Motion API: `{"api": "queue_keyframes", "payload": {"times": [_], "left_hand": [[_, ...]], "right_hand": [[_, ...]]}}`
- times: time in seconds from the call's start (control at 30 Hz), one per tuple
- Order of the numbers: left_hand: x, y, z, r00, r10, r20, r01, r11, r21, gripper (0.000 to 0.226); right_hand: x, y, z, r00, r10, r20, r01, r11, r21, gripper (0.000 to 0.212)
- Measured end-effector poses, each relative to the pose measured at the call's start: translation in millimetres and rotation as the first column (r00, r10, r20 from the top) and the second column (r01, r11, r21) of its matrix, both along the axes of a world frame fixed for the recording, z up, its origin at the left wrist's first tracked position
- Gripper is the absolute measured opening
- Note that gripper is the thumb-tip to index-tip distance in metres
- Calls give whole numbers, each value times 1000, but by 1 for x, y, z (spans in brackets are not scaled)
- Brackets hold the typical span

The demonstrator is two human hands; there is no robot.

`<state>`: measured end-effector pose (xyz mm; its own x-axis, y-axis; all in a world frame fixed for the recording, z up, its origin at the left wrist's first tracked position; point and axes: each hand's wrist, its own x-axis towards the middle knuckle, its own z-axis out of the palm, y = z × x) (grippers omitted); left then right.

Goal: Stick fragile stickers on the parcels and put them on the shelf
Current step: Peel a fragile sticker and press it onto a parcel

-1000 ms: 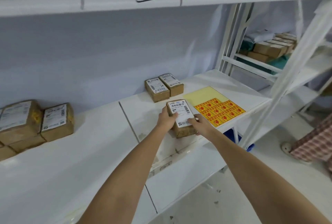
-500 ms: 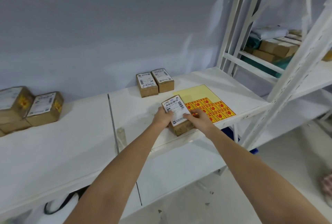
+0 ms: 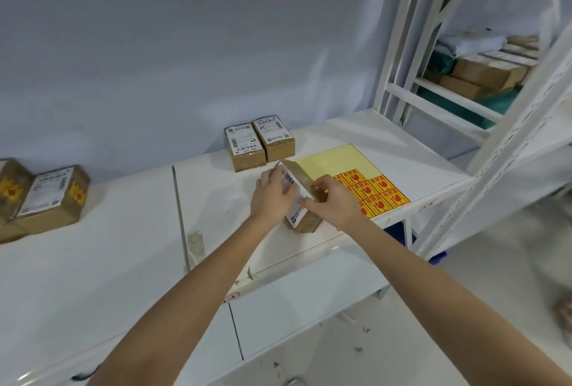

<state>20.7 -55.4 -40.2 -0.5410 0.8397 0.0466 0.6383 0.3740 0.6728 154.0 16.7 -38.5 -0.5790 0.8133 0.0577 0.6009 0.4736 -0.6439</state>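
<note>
A small brown parcel [image 3: 301,179] with a white shipping label stands tilted on its long edge on the white shelf [image 3: 216,199], label side turned left. My left hand [image 3: 272,196] holds its label face and my right hand [image 3: 332,203] grips its brown right side. Just right of it lies a yellow sheet of red-and-orange fragile stickers [image 3: 376,192], partly under my right hand. Two unstickered parcels [image 3: 258,142] sit side by side behind. At the far left, stickered parcels [image 3: 52,196] lie on the same shelf.
White uprights of the shelf frame [image 3: 507,150] rise at the right. Beyond them another rack holds more boxes and bags [image 3: 486,66]. A lower shelf board [image 3: 294,308] runs below. A blue bin [image 3: 399,235] shows under the shelf edge.
The parcel lay flat with its label up; both hands have tipped it up onto its edge, label now facing left. The camera has dropped and swung right.
</note>
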Motion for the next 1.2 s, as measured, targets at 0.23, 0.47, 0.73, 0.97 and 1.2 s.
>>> {"api": "queue_keyframes", "payload": {"times": [0.23, 0.47, 0.73, 0.97, 1.2], "left_hand": [[-1, -9, 0, 997, -77, 0, 77, 995, 60, 57], [-11, -33, -13, 980, -51, -192, 59, 997, 38, 56], [-16, -42, -13, 919, -67, -389, 81, 997, 20, 53], [2, -46, -16, 869, -189, -458, 221, 975, 16, 61], [-1, -40, -3, 887, -138, -440, 173, 984, 39, 57]], "right_hand": [[-6, -18, -15, 1000, 24, -7, -21, 974, 226, 53], [-5, -13, -11, 960, 280, -6, -260, 900, 349, 65], [-7, -9, -26, 928, 373, -13, -341, 861, 377, 53], [0, -10, -30, 916, 380, -126, -345, 909, 231, 55], [15, 51, -33, 921, 368, -128, -347, 924, 162, 36]]}}
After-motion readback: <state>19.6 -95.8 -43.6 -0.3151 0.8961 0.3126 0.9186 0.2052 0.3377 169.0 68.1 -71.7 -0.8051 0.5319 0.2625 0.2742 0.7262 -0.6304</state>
